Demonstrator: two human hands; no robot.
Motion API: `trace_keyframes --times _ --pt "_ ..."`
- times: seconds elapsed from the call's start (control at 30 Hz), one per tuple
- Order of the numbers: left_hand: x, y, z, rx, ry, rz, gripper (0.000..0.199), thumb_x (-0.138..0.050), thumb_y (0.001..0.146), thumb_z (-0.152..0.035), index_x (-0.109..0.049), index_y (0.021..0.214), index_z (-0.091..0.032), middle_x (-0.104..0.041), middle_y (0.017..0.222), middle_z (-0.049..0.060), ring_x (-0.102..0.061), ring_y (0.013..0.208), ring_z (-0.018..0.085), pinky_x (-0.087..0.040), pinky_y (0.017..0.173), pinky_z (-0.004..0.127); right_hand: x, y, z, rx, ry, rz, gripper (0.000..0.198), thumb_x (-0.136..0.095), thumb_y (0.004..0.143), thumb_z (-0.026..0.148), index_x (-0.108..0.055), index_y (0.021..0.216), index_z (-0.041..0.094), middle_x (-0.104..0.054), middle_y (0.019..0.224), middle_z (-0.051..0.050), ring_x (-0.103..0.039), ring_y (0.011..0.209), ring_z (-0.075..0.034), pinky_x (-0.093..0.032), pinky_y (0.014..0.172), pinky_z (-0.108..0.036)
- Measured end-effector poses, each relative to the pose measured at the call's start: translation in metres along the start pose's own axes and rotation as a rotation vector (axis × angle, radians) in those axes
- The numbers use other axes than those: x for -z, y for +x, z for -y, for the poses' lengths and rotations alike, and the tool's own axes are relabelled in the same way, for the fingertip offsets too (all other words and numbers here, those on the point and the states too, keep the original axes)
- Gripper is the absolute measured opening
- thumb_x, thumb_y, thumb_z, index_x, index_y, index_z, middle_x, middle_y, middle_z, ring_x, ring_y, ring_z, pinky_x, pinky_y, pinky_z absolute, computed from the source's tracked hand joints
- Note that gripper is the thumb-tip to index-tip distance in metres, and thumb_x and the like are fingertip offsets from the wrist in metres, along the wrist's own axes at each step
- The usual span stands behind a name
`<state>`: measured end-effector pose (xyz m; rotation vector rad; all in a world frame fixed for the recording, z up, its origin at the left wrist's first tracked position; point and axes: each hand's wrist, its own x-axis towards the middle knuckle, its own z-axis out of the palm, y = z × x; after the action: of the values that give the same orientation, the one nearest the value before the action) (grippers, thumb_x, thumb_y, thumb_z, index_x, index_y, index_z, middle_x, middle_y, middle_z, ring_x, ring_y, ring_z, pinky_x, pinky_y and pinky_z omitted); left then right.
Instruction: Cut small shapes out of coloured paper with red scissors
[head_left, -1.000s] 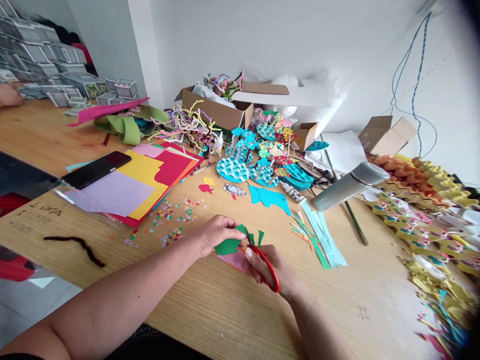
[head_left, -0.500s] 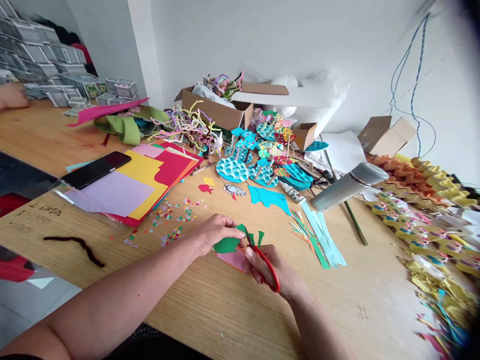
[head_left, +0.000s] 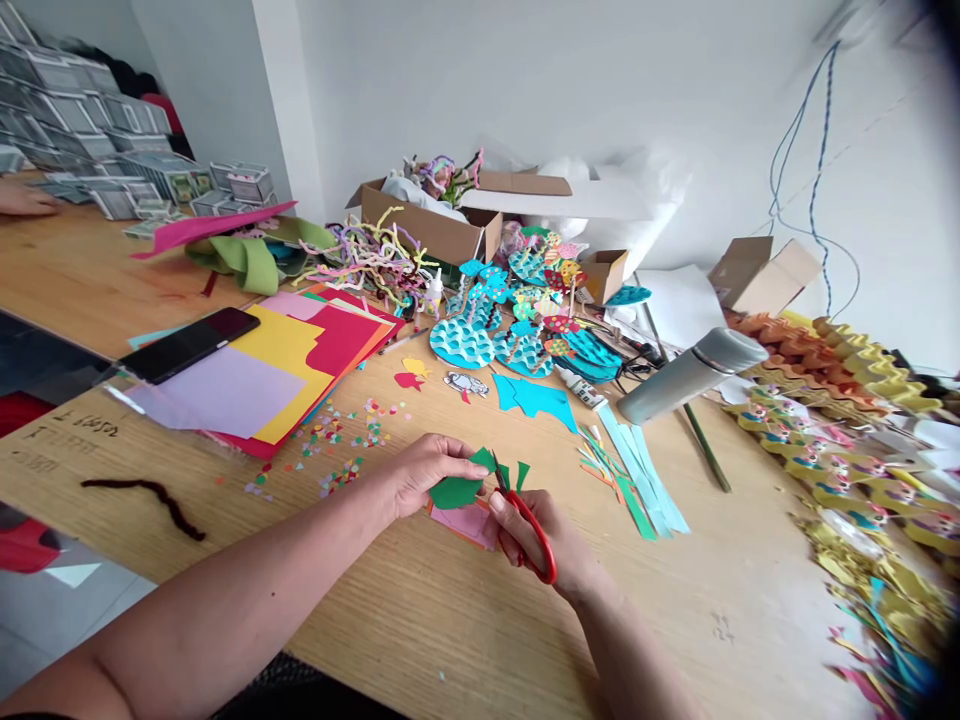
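My left hand pinches a piece of green paper between thumb and fingers, just above the table. In my right hand is a pair of red-handled scissors, its blades at the paper's right edge. A small green scrap shows just right of the blades. Below the green paper lie pink paper pieces, partly covered by my hands. Beyond them are a red paper fish, a yellow paper fish and blue paper.
Coloured sheets with a phone lie left, beside confetti dots. A steel flask, paper strips and a green stick are right. Finished fish crafts stand behind. Another person's hand is far left.
The view has shifted slightly. My hands stay nearly in place, still with the green paper and scissors. The other person's hand at far left has moved a little lower.
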<state>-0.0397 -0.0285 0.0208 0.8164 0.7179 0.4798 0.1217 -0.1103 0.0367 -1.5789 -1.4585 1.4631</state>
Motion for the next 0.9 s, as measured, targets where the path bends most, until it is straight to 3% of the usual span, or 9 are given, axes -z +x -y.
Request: trace_keyframes --times 0.33,0.9 --pt "-0.0002 -0.0004 -0.0022 -0.019 0.092 -0.069 0.031 -0.081 0.05 -0.034 -0.067 0.064 -0.01 -0.061 0.054 0.001 -0.052 0.047 0.009 -0.038 0.052 0.023 0.0003 -0.0013 0.0032 0.003 -0.025 0.029 0.061 -0.051 0.077 0.069 -0.049 0.045 0.017 -0.046 0.041 0.001 -0.039 0.039 -0.009 -0.03 0.039 -0.022" --pt "0.0059 -0.0004 -0.0047 -0.007 0.177 0.011 0.023 -0.077 0.054 -0.029 -0.067 0.063 -0.01 -0.06 0.053 0.001 -0.051 0.046 0.008 -0.037 0.051 0.022 0.0037 -0.002 -0.0012 -0.01 -0.078 0.08 0.058 -0.051 0.078 0.068 -0.057 0.058 0.013 -0.044 0.042 0.002 -0.04 0.04 -0.009 -0.028 0.04 -0.021"
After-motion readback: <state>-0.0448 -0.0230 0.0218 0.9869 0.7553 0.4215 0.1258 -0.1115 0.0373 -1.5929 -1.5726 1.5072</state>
